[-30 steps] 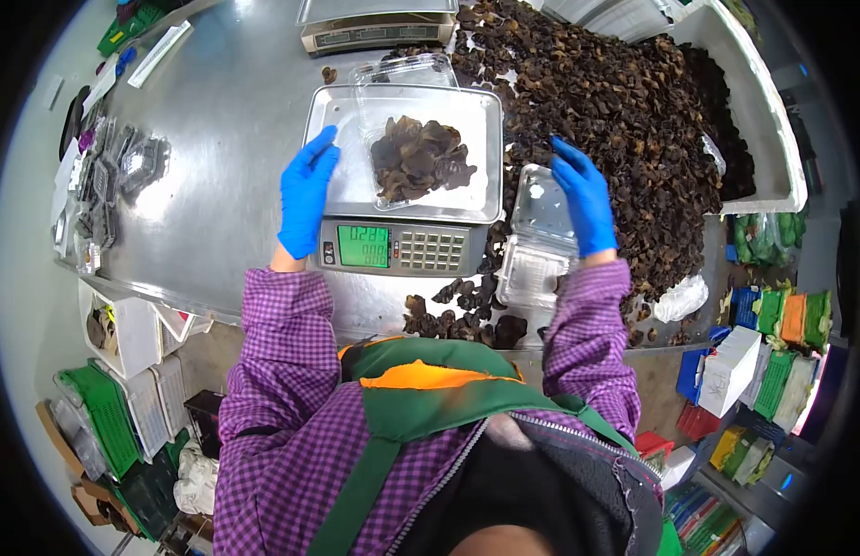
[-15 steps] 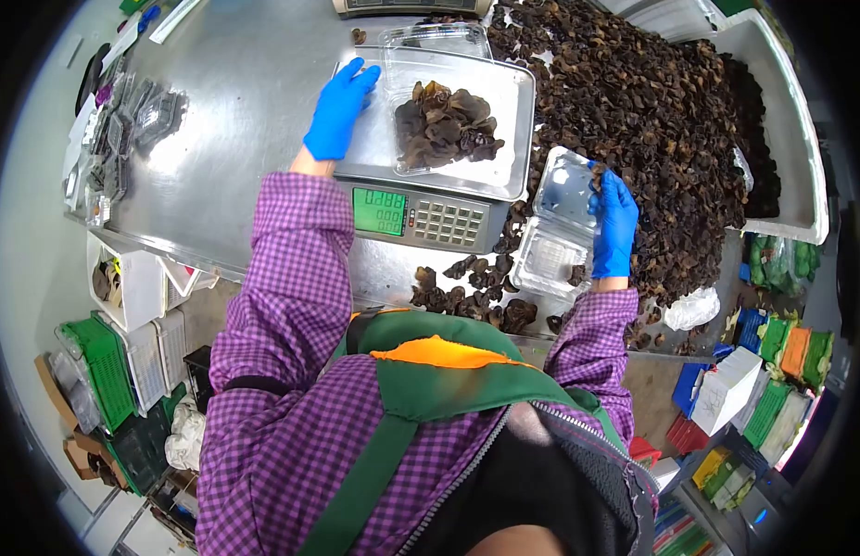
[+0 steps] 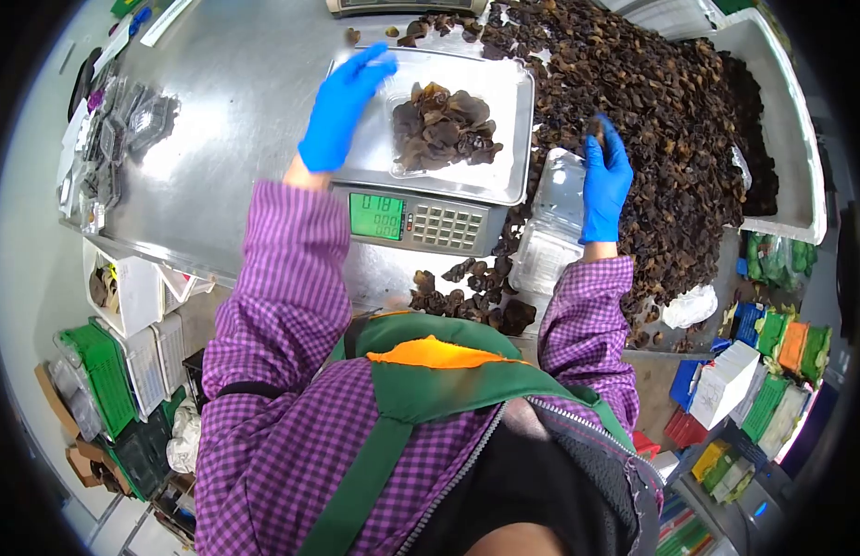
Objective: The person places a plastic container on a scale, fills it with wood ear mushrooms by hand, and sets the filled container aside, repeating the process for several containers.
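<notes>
My left hand [image 3: 342, 111], in a blue glove, is over the left edge of the weighing scale [image 3: 504, 181], fingers apart and holding nothing. On the scale's tray, a clear tub [image 3: 407, 172] holds dark, curled mushroom pieces [image 3: 444, 125]. My right hand [image 3: 606, 181], also gloved in blue, is above the left side of a large mushroom heap [image 3: 671, 139]. A small dark piece [image 3: 598, 126] shows between its thumb and finger. Close to its left lies an open clear container [image 3: 546, 255]. The scale display [image 3: 375, 216] is lit green.
Stacked clear containers [image 3: 138, 125] lie at the table's left. Loose mushroom pieces [image 3: 476, 301] are along the front edge. A white foam box [image 3: 805, 148] stands at the right, with a crumpled white bag [image 3: 689, 308] near the front right. Another scale [image 3: 407, 7] is at the back.
My right hand has moved up from the open container to the heap. My left hand has shifted slightly. The clear lid behind the tub no longer shows, and the display reading has changed.
</notes>
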### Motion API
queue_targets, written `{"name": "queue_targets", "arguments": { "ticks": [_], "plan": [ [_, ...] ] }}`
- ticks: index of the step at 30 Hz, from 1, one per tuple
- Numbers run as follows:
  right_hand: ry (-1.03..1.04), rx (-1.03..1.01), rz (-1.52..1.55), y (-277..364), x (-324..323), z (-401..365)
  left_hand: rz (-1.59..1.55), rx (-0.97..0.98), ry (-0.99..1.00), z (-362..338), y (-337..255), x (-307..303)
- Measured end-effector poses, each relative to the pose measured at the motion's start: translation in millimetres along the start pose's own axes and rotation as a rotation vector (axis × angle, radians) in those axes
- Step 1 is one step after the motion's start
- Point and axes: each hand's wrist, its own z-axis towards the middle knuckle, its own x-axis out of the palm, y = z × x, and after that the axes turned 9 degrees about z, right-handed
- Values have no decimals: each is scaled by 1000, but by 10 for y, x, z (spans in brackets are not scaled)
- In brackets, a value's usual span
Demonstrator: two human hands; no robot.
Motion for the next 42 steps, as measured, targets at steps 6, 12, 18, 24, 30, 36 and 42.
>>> {"name": "queue_targets", "arguments": {
  "ticks": [6,12,18,24,30,36,42],
  "plan": [
    [225,339,-348,-252,25,-291,340,-213,165,-615,302,139],
    [276,657,22,119,558,-448,-122,-352,261,-770,236,200],
    [237,681,166,51,621,-468,-153,-317,156,-816,303,266],
    [273,439,-55,96,477,-618,-228,-363,187,-806,289,147],
    [638,184,-727,472,-963,-1482,-137,-381,39,-853,266,-304],
    [837,122,-1064,-189,-1682,-1986,-87,-280,74,-662,197,-254],
    [787,-67,-973,83,-1433,-2147,36,-296,136,-236,366,-105]
  ]
}}
